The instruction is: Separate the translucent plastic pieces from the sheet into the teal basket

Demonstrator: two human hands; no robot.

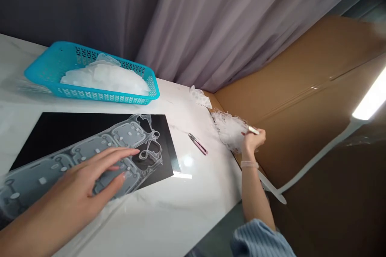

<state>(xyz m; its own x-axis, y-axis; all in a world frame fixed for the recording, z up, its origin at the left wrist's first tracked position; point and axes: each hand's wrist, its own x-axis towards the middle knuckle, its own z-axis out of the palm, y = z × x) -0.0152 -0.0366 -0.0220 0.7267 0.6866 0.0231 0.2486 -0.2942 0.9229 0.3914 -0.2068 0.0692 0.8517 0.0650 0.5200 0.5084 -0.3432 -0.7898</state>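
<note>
Fingers (pixel 120 153) of the left hand (pixel 81 190) spread loosely over a clear moulded plastic sheet (pixel 128 133) — well in from the table's (pixel 211 184) right edge. The right hand (pixel 253 140) grips a slim white tool (pixel 253 130) (beside tangled translucent scraps (pixel 229 126)). Light, flat pressure should steady the sheet best.

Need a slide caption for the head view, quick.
Left hand over a clear sheet on a black mat; right hand holding a white object by tangled scraps.

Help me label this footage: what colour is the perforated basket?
The perforated basket is turquoise blue; it shows best in the head view.
</note>
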